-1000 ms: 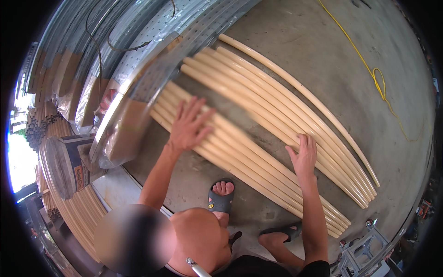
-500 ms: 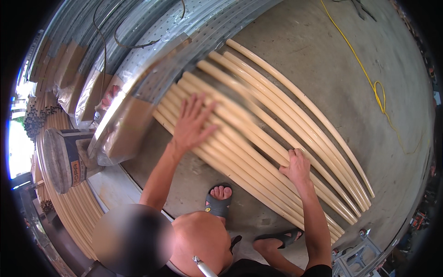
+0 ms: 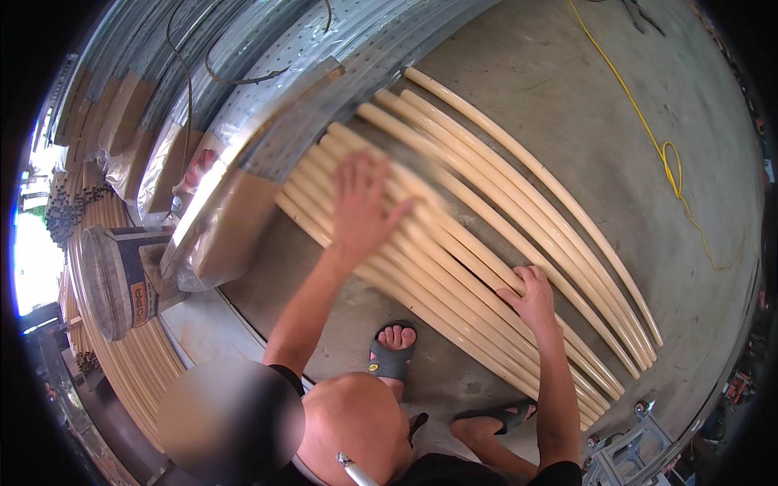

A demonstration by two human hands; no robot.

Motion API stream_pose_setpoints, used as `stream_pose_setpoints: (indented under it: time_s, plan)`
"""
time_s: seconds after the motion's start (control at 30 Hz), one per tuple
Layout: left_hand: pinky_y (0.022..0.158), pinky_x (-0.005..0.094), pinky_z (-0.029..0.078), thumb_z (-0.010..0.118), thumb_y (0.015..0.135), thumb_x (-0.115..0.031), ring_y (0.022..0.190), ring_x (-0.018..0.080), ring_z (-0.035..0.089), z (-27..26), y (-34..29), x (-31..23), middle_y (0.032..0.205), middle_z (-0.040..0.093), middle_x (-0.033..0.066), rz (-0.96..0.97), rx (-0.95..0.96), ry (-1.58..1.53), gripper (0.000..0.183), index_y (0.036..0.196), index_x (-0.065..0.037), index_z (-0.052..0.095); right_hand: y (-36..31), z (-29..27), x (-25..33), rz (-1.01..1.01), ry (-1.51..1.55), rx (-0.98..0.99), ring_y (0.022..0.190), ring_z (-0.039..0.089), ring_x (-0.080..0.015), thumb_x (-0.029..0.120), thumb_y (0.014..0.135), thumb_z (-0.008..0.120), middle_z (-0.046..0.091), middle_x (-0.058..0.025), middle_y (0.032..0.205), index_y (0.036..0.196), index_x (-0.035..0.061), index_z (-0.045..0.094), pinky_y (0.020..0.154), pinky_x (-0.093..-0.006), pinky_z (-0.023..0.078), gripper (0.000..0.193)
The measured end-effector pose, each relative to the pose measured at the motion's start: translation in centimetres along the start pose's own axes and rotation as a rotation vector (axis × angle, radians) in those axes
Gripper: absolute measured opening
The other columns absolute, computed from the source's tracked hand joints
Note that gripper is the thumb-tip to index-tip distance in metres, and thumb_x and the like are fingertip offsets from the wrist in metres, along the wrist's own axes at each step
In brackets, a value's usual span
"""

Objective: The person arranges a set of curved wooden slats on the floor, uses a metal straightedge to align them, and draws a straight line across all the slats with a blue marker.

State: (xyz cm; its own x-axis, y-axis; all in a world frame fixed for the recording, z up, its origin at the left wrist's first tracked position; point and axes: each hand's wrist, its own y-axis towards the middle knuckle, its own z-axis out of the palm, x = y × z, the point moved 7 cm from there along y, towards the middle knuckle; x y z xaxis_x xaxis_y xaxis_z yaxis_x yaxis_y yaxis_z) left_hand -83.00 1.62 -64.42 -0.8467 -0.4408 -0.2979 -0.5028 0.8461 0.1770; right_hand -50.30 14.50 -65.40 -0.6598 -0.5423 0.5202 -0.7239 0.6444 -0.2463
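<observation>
Several long tan pipes (image 3: 478, 336) lie side by side on the concrete floor, running from the upper left to the lower right. My left hand (image 3: 363, 202), a little smeared by motion, lies flat on the near group with its fingers spread. Further right, my right hand (image 3: 531, 298) has its fingers curled over the outer pipe of that group. Beyond a strip of bare concrete lie more tan pipes (image 3: 527, 202), the farthest one set apart from the others.
Plastic-wrapped perforated metal profiles (image 3: 267, 89) with cardboard-covered ends crowd the upper left. A dirty bucket (image 3: 105, 283) stands beside bundled pipes (image 3: 134, 381) at the left. A yellow cord (image 3: 624, 97) trails over the floor (image 3: 689, 146). A grey wheeled frame (image 3: 636, 454) is at the lower right.
My left hand has slid to the right across the pipes. Dark gaps within the near group have narrowed as those pipes come closer together. My right hand stays at the outer pipe.
</observation>
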Motion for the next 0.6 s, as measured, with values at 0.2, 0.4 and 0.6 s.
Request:
stream_pose_setpoints:
  time_s: [0.2,0.4,0.6]
  plan:
    - [0.119,0.0575,0.011,0.048,0.098,-0.048,0.148,0.0390,0.020,-0.5,0.1,1.6,0.158,0.026,0.0209,-0.120,0.151,0.033,0.071,0.154,-0.008,0.029,-1.0,-0.5,-2.6,0.085,0.047,-0.038,0.088,0.062,-0.0364,0.025,0.081,0.077,0.064,-0.0160,0.091,0.095,0.0009,0.070,0.076,-0.0433,0.050,0.029]
    - [0.119,0.0571,0.010,0.047,0.098,-0.044,0.148,0.0408,0.018,0.8,-0.1,2.6,0.159,0.026,0.0200,-0.107,0.056,0.090,0.068,0.154,-0.010,0.029,-3.4,0.2,-3.0,-0.024,0.046,-0.190,0.085,0.060,-0.0343,0.021,0.080,0.076,0.064,-0.0140,0.090,0.099,0.0022,0.071,0.074,-0.0424,0.049,0.027]
    - [0.120,0.0557,0.013,0.050,0.096,-0.036,0.147,0.0365,0.025,3.7,-0.1,-3.1,0.158,0.032,0.0173,0.166,0.074,0.091,0.062,0.151,-0.012,0.037,-3.3,0.4,-3.2,0.019,0.034,-0.180,0.085,0.059,-0.0331,0.023,0.077,0.077,0.063,-0.0120,0.087,0.094,0.0032,0.071,0.074,-0.0425,0.049,0.026]
